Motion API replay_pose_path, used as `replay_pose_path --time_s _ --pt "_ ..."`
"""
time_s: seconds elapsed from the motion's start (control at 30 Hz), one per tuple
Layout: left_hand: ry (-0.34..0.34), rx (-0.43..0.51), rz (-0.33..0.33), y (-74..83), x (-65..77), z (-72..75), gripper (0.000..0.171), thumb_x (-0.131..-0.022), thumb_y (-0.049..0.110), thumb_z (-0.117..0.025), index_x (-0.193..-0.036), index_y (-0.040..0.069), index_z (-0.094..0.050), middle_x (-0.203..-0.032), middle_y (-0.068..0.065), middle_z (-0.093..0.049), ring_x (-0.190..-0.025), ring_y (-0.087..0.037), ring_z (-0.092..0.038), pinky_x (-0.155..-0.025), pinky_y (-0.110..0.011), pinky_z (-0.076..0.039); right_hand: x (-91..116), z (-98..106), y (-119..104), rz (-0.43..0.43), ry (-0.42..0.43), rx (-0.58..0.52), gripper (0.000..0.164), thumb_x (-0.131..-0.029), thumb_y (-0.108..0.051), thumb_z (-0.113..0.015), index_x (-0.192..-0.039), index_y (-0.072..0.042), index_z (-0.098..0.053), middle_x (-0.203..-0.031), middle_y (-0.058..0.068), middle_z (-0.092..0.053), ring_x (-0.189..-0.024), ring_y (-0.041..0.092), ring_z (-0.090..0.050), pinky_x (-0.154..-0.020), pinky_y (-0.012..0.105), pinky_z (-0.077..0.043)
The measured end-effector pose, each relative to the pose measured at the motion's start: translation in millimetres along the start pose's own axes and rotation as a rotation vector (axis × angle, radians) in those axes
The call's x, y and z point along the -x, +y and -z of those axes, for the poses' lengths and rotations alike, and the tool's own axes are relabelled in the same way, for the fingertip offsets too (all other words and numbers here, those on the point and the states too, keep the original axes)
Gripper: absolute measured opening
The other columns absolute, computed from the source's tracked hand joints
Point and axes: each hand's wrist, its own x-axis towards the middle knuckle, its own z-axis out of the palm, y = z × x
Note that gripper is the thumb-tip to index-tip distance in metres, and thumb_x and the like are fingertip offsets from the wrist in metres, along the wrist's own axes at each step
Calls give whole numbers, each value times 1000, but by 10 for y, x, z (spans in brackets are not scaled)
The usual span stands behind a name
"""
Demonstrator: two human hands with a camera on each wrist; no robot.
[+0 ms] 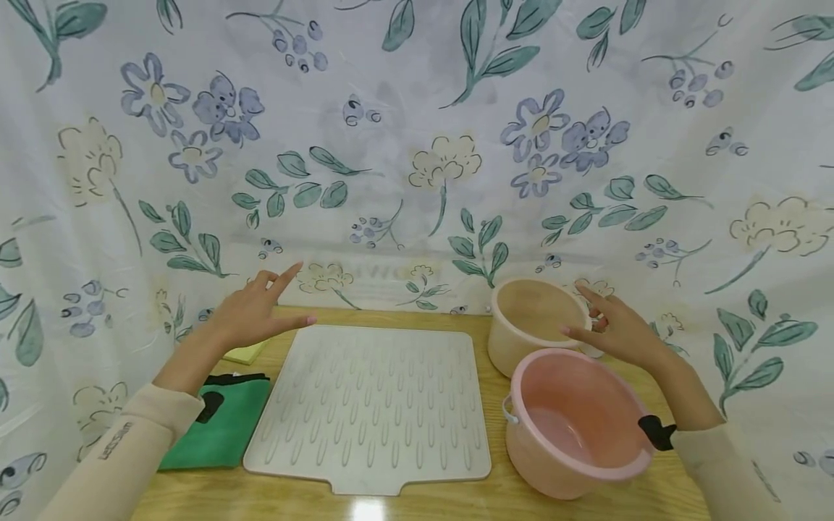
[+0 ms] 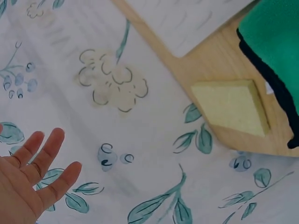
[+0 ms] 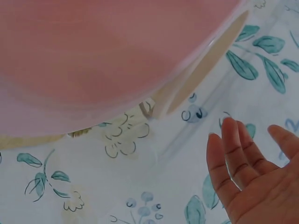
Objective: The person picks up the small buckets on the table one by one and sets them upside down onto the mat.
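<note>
My left hand (image 1: 256, 311) hovers with relaxed fingers over the left part of the table, holding nothing. Below it lie a folded green cloth (image 1: 236, 423) with black trim and a yellow sponge (image 2: 231, 105), partly hidden by the hand in the head view. Between the hands a white ridged board (image 1: 378, 405) lies flat, a tab at its near edge. On the other side my right hand (image 1: 615, 325), fingers loosely spread, is raised above the pink bucket (image 1: 573, 485) and beside the cream bucket (image 1: 504, 347). It grips nothing.
The wooden table (image 1: 195, 499) carries all of these. A white curtain (image 1: 391, 217) printed with flowers and leaves hangs behind and at both sides. The pink bucket stands in front of the cream one, with a pale handle (image 1: 511, 410) at its left.
</note>
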Motion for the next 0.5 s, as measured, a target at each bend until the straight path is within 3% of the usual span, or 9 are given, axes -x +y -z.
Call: replay_pose_path --time_s 0.17,0.33,0.5 --pt "14 3 -14 -8 71 -39 102 -86 72 -56 -161 23 -7 -139 -30 -41 -88 -38 -63 -69 -55 -53 71 11 28 3 10 -5 88 -89 -47 -70 -156 -6 -29 -105 20 -53 -80 20 -51 -66 34 -42" --pt "19 22 -11 -48 133 -79 101 -87 71 -56 -161 25 -7 -139 -29 -41 -87 -36 -63 -64 -49 -52 153 27 66 2 4 1 88 -89 -47 -70 -156 -5 -29 -106 21 -55 -82 22 -56 -67 36 -45" --pt "35 8 -10 -88 179 -129 102 -86 72 -56 -161 28 -5 -137 -28 -43 -90 -38 -63 -67 -53 -52 221 30 119 -4 1 -16 88 -91 -45 -69 -156 -4 -27 -104 21 -54 -82 23 -54 -67 36 -45"
